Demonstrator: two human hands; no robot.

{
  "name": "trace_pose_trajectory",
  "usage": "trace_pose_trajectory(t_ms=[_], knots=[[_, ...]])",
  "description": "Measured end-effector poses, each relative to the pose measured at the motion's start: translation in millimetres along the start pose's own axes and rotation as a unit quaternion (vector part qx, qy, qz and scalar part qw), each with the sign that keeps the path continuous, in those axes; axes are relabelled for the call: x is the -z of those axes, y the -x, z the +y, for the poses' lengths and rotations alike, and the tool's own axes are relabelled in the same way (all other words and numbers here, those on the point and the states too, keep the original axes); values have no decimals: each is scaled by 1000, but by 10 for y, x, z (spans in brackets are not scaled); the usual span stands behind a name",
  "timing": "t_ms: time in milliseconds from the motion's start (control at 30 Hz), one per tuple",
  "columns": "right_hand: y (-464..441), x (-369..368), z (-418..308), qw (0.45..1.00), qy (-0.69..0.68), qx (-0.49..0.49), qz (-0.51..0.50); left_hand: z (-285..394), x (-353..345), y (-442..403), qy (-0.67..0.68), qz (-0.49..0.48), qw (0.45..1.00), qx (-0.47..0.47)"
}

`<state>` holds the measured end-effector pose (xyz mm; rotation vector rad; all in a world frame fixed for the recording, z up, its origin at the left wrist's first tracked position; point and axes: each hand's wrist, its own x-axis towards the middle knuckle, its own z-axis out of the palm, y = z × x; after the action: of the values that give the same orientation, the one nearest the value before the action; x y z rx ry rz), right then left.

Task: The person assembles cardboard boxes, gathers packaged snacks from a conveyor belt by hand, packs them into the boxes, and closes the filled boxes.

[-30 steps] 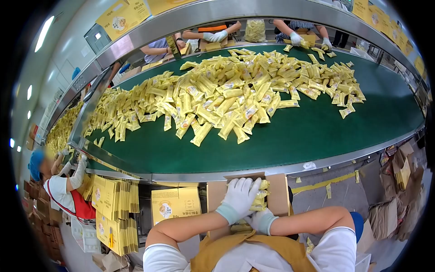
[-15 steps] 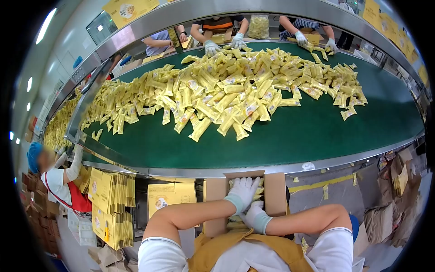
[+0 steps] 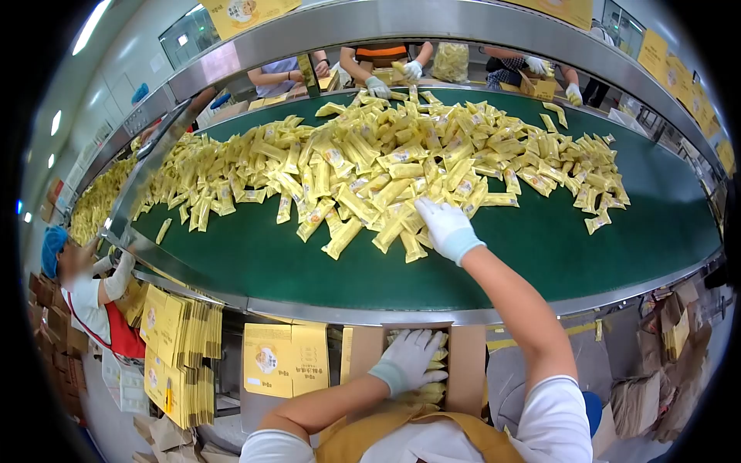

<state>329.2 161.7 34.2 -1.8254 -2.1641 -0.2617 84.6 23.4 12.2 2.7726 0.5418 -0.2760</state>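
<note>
One Hand in the Box, One Hand at the Pile

A person in a yellow-brown apron [image 3: 343, 442] wears white gloves on both hands. The left hand [image 3: 411, 359] is down in an open box [image 3: 466, 369], right in front of the apron. It lies flat on the small yellow packets [image 3: 419, 399] in there, with its fingers spread wide. The box has brown flaps, and it sits close to the metal edge [image 3: 370, 313] of a long green belt [image 3: 255, 266].

The right hand [image 3: 449, 230] reaches out over the belt. Its fingers touch the front of a big pile [image 3: 363, 162] of the same packets. (The fingertips are in among the packets, so I cannot tell if they are holding one.) The pile is a messy heap, and it runs far off to the left.

Beside the box, on the left, are flat yellow cartons [image 3: 309, 363]. Past them are tall stacks of folded cartons [image 3: 166, 332]. Farther left, another person in a blue cap [image 3: 52, 251] and a red apron [image 3: 122, 332] stands by the belt.

Across the belt, a co-worker's gloved hands [image 3: 378, 86] are at the back of the pile. A clear bag [image 3: 451, 63] of packets stands behind it.
</note>
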Motion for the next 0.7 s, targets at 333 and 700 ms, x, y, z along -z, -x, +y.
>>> trace_pose_trajectory(t_ms=[333,700], knots=[[347,-78,17,977,-61,-106,176,-104,-50,-70,53,41,998,-12],[5960,567,-265,260,-297,-816,423,15,-83,-32,36,50,998,-22]])
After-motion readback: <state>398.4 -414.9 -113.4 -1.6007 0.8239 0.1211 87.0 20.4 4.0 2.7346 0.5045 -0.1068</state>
